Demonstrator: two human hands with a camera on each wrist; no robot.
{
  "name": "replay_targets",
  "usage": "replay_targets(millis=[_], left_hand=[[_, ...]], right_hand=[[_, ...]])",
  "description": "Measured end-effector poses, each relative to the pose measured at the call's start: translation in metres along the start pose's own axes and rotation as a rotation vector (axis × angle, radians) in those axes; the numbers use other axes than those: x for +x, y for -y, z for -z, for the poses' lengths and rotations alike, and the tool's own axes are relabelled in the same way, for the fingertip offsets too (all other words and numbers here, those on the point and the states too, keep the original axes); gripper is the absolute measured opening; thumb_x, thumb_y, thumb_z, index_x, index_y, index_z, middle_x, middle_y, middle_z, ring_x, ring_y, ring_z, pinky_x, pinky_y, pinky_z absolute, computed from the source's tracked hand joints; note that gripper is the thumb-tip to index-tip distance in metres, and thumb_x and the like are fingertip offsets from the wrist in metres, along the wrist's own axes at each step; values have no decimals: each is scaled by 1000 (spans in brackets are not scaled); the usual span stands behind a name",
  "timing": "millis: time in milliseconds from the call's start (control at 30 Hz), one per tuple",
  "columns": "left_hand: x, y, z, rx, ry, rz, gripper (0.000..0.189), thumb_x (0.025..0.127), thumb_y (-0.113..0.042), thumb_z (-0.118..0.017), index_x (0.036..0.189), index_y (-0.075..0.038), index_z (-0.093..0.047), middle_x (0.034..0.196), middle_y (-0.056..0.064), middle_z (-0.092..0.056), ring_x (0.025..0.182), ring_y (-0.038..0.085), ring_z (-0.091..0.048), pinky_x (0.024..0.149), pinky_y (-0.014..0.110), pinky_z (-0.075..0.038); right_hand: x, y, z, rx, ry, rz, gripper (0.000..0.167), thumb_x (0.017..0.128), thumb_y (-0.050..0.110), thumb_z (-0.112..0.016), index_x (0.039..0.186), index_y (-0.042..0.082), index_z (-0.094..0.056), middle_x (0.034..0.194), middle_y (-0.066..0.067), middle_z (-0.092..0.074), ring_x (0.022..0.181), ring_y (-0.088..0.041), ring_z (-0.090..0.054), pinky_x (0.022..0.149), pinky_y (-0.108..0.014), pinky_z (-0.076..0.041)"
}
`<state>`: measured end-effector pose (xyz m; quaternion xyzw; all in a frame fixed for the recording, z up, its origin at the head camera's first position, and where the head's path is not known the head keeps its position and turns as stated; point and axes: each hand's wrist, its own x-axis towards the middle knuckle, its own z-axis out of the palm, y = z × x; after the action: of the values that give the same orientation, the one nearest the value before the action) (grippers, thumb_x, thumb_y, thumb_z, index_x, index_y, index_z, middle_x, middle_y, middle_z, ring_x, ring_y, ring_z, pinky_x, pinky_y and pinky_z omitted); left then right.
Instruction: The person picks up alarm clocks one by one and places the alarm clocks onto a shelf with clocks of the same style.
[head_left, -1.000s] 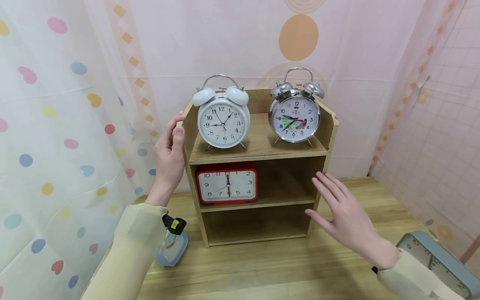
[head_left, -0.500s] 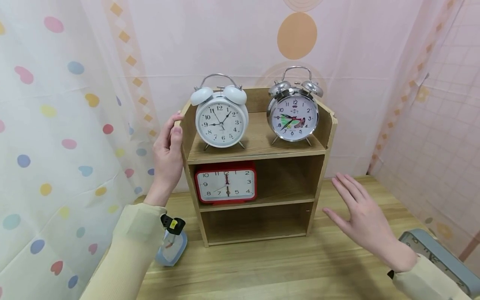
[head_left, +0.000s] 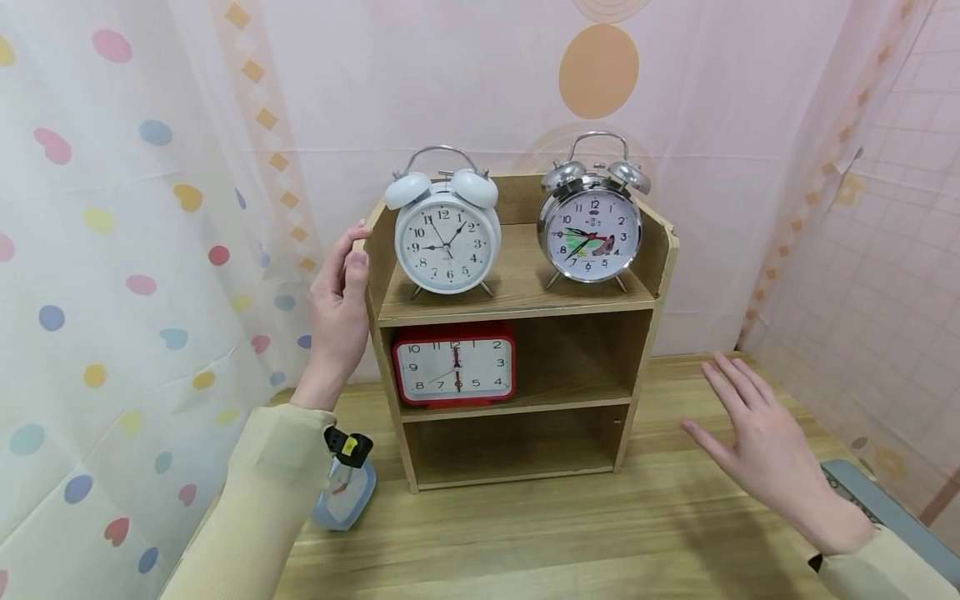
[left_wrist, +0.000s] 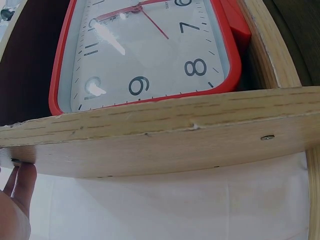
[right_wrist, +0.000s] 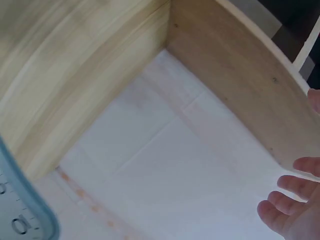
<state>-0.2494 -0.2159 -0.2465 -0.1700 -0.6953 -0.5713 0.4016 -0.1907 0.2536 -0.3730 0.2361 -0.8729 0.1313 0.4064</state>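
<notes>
A small wooden shelf unit (head_left: 517, 315) stands upright on the table. My left hand (head_left: 337, 312) rests against the outside of its left panel near the top; in the left wrist view the fingers (left_wrist: 24, 186) touch that panel. To the right of the unit, my right hand (head_left: 772, 446) hovers with spread fingers, holding nothing. On the top level stand a white twin-bell alarm clock (head_left: 447, 247) and, to its right, a silver twin-bell alarm clock (head_left: 591, 237). A red rectangular clock (head_left: 454, 368) occupies the left part of the middle level.
A light blue clock (head_left: 347, 502) lies on the table (head_left: 525, 542) beside my left wrist. At the right edge, my right forearm partly covers a grey-blue clock (head_left: 903, 517). Patterned curtains (head_left: 465, 75) hang behind and to both sides.
My right hand has moved away to the right from the shelf unit's right side, its fingers still spread. The left hand and the clocks have stayed in place.
</notes>
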Motion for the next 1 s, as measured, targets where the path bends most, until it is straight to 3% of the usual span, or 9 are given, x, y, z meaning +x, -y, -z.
replay_targets(millis=[100, 233, 333, 467, 733, 833, 900, 967, 1000], left_hand=[[0, 1, 0, 4, 1, 9, 36, 110, -23, -49, 139, -7, -62, 88, -12, -53, 77, 2, -39, 79, 20, -35], [-1, 1, 0, 22, 6, 19, 37, 110, -24, -48, 140, -9, -62, 134, 3, -69, 102, -5, -52, 93, 17, -39], [-1, 1, 0, 31, 5, 20, 36, 110, -25, -48, 140, -10, -62, 114, 0, -71, 89, -3, -50, 83, 17, -38], [-1, 1, 0, 21, -1, 12, 36, 110, -25, -48, 139, -10, -63, 75, -11, -36, 67, 6, -31, 66, 22, -28], [-1, -1, 0, 27, 0, 18, 36, 110, -26, -49, 139, -12, -63, 77, -12, -39, 69, 5, -33, 68, 22, -30], [-2, 0, 0, 28, -3, 30, 36, 110, -26, -48, 140, -11, -63, 100, -6, -67, 82, -2, -45, 76, 19, -35], [-1, 0, 0, 29, -3, 33, 37, 110, -27, -48, 140, -11, -63, 122, 0, -70, 87, -1, -46, 81, 19, -36], [-1, 0, 0, 28, -5, 33, 37, 110, -27, -49, 140, -11, -63, 131, -1, -69, 91, 0, -46, 85, 20, -37], [0, 0, 0, 26, -3, 31, 37, 110, -27, -49, 140, -11, -63, 118, -4, -69, 86, 2, -44, 82, 20, -36]], right_hand=[[-6, -8, 2, -11, 19, -16, 87, 101, 71, -49, 148, -2, -55, 149, -29, -57, 137, -51, -52, 132, -36, -29], [-14, -18, 5, -26, 48, -34, 82, 99, 63, -62, 147, -4, -55, 148, -32, -57, 136, -52, -51, 126, -46, -36], [-18, -24, 8, -44, 79, -42, 79, 98, 58, -66, 145, -6, -56, 148, -34, -55, 133, -54, -51, 111, -61, -45], [-22, -32, 14, -76, 119, -58, 76, 91, 43, -79, 142, -8, -56, 146, -37, -55, 130, -55, -52, 97, -69, -49], [-33, -48, 25, -124, 232, -126, 77, 91, 35, -80, 146, -10, -51, 146, -39, -52, 128, -58, -50, 96, -74, -47], [-37, -52, 28, -145, 264, -146, 77, 91, 35, -80, 146, -11, -50, 146, -39, -52, 128, -58, -50, 95, -74, -47], [-40, -55, 30, -162, 284, -158, 78, 91, 34, -80, 146, -12, -50, 144, -40, -52, 127, -59, -50, 94, -75, -48], [-44, -57, 31, -168, 305, -179, 79, 91, 34, -80, 147, -13, -48, 143, -41, -52, 126, -59, -50, 94, -75, -47], [-46, -58, 32, -168, 310, -187, 79, 92, 34, -79, 147, -13, -48, 142, -41, -52, 126, -59, -50, 94, -75, -47]])
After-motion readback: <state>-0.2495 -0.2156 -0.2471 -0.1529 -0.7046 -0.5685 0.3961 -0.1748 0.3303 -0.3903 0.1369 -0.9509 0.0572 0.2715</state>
